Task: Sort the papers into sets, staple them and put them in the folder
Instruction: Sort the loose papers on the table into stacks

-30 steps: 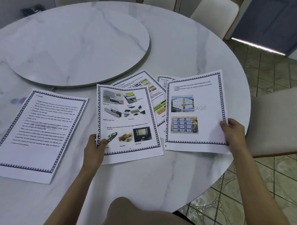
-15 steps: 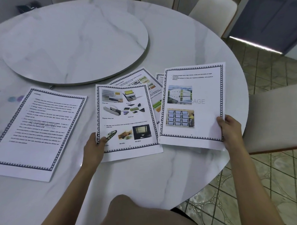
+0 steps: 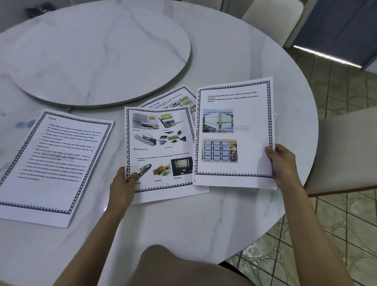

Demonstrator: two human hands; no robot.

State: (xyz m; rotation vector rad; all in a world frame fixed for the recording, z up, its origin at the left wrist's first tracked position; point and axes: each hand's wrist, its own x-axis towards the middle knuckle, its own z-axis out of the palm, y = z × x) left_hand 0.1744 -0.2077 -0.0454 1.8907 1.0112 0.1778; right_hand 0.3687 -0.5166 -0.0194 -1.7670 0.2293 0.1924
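Note:
My right hand (image 3: 281, 161) grips the lower right edge of a bordered sheet with two photos (image 3: 244, 119), lifted and tilted above the table. My left hand (image 3: 123, 183) pinches the lower left corner of a picture page showing cards and microfilm (image 3: 162, 148), which lies on the table. Under both, another printed page (image 3: 173, 100) peeks out. A text page with a STORAGE watermark (image 3: 53, 160) lies flat to the left. No stapler or folder is in view.
The round white marble table (image 3: 196, 224) carries a raised turntable (image 3: 99, 54) at its middle. Cream chairs stand at the right (image 3: 350, 148) and far right (image 3: 273, 18). Tiled floor lies beyond the table's right edge. A faint transparent sheet (image 3: 0, 102) lies at far left.
My right hand has raised its two-photo sheet and moved it left, so it now overlaps the picture page's right edge. My left hand has stayed on its corner.

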